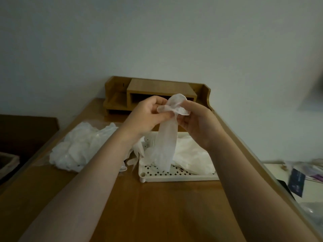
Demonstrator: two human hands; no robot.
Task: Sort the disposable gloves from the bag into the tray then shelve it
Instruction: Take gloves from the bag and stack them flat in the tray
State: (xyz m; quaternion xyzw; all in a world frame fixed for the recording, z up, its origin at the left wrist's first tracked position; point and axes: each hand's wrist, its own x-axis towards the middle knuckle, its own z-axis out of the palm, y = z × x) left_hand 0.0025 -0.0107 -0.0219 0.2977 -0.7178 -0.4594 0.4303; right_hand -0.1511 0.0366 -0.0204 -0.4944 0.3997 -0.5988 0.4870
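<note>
A wooden desk (157, 198) carries a wooden shelf unit (157, 92) at its far edge against the wall. On the desk, left of centre, lies a clear bag (78, 145) filled with white gloves. Right of it sits a white perforated tray (174, 176) holding a layer of flattened gloves (190, 154). Above the tray, the left hand (148, 116) and right hand (197, 123) both pinch the cuff of one translucent glove (166, 144), which hangs down.
</note>
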